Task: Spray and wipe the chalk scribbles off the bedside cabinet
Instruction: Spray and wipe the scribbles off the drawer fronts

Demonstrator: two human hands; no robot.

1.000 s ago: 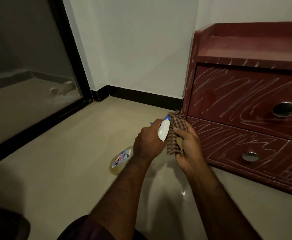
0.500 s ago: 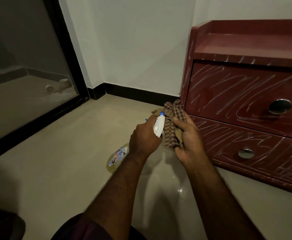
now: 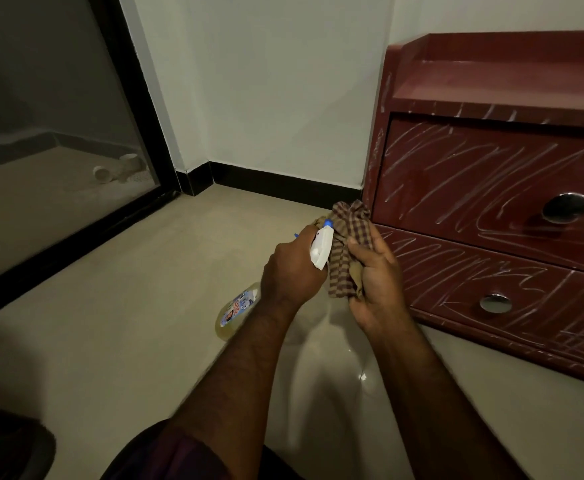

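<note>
Red-brown bedside cabinet (image 3: pixel 491 95) fills the right side of the frame and stands on the tiled floor (image 3: pixel 110 323) against the pale wall (image 3: pixel 266 81). White chalk scribbles (image 3: pixel 456 168) cover both drawer fronts and run along the front edge of the top. Each drawer has a round metal knob: the upper knob (image 3: pixel 566 207) and the lower knob (image 3: pixel 495 303).

At frame centre, the left hand (image 3: pixel 294 271) grips the neck of a spray bottle (image 3: pixel 236 311), fingers curled round it. The yellowish labelled body hangs down and left below the wrist. Its white head with the blue tip points up toward the cloth (image 3: pixel 347 244).

Just right of it, the right hand (image 3: pixel 375 275) clutches the bunched brown checked cloth, thumb pressed on the fabric. The spray head lies against the cloth's left edge. The top of the cloth sits just beside the cabinet's lower left corner; whether it touches cannot be told. Both hands are in front of the lower drawer, apart from its face.

A dark-framed glass door (image 3: pixel 41 133) takes the upper left. Black skirting (image 3: pixel 283 185) runs along the wall base. A purple sleeve (image 3: pixel 179 452) shows at the bottom edge.
</note>
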